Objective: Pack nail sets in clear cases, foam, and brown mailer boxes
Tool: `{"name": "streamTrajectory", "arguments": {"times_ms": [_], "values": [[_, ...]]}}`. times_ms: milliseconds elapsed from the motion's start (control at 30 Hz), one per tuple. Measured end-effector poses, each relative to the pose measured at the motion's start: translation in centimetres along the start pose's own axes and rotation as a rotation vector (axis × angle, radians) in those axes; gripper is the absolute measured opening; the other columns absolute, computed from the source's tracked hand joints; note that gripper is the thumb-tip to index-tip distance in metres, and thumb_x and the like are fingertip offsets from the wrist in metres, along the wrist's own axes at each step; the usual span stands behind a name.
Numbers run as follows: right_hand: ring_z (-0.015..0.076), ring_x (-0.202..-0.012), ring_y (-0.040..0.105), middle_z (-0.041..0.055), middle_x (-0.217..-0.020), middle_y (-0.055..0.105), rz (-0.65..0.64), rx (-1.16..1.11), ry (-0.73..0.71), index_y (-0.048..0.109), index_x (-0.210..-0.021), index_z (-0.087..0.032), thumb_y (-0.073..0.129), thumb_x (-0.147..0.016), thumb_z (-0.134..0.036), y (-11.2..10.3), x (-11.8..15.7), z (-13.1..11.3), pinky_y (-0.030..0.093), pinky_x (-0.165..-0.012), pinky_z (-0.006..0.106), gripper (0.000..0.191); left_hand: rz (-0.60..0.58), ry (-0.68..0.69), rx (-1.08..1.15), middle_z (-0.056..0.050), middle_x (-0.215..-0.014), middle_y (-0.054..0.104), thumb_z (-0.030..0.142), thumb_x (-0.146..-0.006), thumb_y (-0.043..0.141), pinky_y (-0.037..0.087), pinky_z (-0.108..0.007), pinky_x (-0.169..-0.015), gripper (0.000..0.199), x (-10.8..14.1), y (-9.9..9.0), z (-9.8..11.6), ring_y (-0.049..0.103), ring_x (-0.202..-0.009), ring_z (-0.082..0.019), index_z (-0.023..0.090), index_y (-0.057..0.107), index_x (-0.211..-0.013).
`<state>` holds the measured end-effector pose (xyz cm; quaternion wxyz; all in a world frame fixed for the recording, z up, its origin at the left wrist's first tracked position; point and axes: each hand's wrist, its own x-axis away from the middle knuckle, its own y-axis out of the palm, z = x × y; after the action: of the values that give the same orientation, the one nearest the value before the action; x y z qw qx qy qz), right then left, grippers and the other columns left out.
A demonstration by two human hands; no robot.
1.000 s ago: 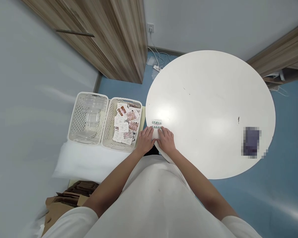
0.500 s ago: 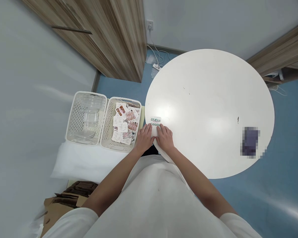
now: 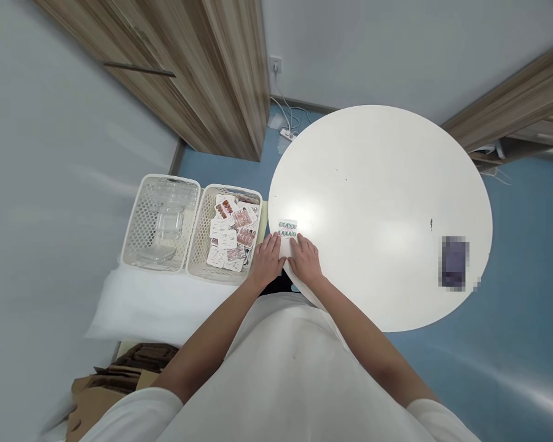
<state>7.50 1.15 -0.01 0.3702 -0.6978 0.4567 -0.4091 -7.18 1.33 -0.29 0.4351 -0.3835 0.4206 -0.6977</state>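
well, far left first: the left basket [image 3: 131, 224] holds clear plastic boxes [image 3: 169, 222], and the right basket [image 3: 194, 239] its loose heap of nail cards [image 3: 228, 238], neither showing any change from a second ago. on to the left hand [image 3: 266, 258]: fingers stretched out, thumb set apart, tips at the near-left corner of the green nail card [image 3: 287, 229], with no grip on it that shows.

and that card is the news! it lies on the round table [image 3: 373, 184], by the table's left edge, between and just beyond the two hands. a second ago its near row was crowded by fingertips and washed pale; now both rows read clearly green, so the set looks laid out for viewing, i'd judge. the right hand [image 3: 306, 259] mirrors the left, fingers long, thumb apart, tips by the near-right corner; whether they're pressing, can't tell. farther right, the pixelated dark patch [image 3: 454, 264] and the table's edge sit further left in view, the whole view having swung a little.
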Motion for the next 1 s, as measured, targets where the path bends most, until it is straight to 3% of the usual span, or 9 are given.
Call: {"name": "streamTrajectory", "arguments": {"times_ms": [367,567,767,1000], "values": [[0.0242,-0.123,0.03,0.0132,-0.136,0.03,-0.115,-0.175,-0.001,0.015,-0.136,-0.019,0.044,-0.079,-0.025,-1.4,3.7,1.0,0.039,-0.091,0.04,0.064,0.048,-0.019,0.137,-0.018,-0.139,0.024,0.032,-0.078,0.048,0.03,-0.043,-0.095,0.06,1.8,0.7,1.3,0.025,-0.126,-0.031,0.013,0.027,-0.131],[0.0208,-0.105,0.049,0.0096,-0.133,0.032,-0.257,-0.296,-0.035,0.007,-0.137,-0.026,0.043,-0.08,-0.024,-2.9,6.1,2.3,0.046,-0.077,0.034,0.068,0.048,-0.113,0.248,-0.015,-0.14,0.024,0.032,-0.081,0.043,0.037,-0.042,-0.09,0.054,4.7,1.4,3.3,0.035,-0.121,-0.03,0.017,0.029,-0.13],[0.0185,-0.091,0.055,0.009,-0.12,0.048,-0.338,-0.319,-0.208,0.019,-0.135,-0.024,0.041,-0.082,-0.026,-2.8,8.4,4.5,0.046,-0.076,0.034,0.058,-0.024,-0.164,0.467,-0.009,-0.115,0.054,0.033,-0.082,0.04,0.043,-0.038,-0.083,0.042,9.4,2.6,6.0,0.052,-0.103,-0.024,0.022,0.041,-0.123],[0.017,-0.085,0.057,0.0066,-0.108,0.057,-0.403,-0.322,-0.381,0.045,-0.12,-0.022,0.042,-0.081,-0.026,-2.5,9.5,4.1,0.045,-0.076,0.032,0.039,-0.033,-0.342,0.555,-0.007,-0.114,0.057,0.038,-0.081,0.041,0.042,-0.036,-0.083,0.04,15.0,1.8,7.8,0.054,-0.101,-0.024,0.023,0.049,-0.117]]}}
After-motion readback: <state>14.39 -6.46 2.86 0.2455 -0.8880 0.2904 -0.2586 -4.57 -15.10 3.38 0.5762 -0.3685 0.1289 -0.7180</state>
